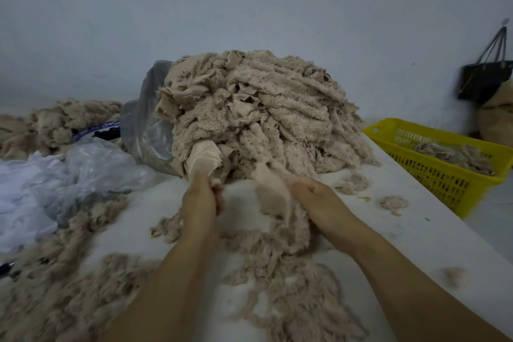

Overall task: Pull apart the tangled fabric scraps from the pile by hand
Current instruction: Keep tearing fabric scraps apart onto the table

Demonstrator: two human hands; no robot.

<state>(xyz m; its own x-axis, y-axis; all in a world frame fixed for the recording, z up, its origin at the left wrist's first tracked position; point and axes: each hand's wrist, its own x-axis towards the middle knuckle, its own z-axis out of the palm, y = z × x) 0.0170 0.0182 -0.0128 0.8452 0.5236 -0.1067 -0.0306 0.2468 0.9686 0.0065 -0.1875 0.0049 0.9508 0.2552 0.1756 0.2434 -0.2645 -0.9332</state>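
A big mound of beige fleecy fabric scraps [258,111] spills out of a grey plastic bag [147,130] onto the white table [433,244]. My left hand [201,197] is closed on a scrap at the mound's front foot, under a smooth beige piece [202,158]. My right hand [316,197] grips a blurred beige scrap [270,194] that hangs between the two hands. Pulled-apart fluffy scraps [291,280] lie on the table below and around my forearms.
A yellow slotted basket [433,172] with some scraps stands at the table's right edge. Crumpled clear plastic sheeting [69,175] lies at the left, more beige scraps [61,122] behind it. A dark bag [483,80] hangs on the wall at right.
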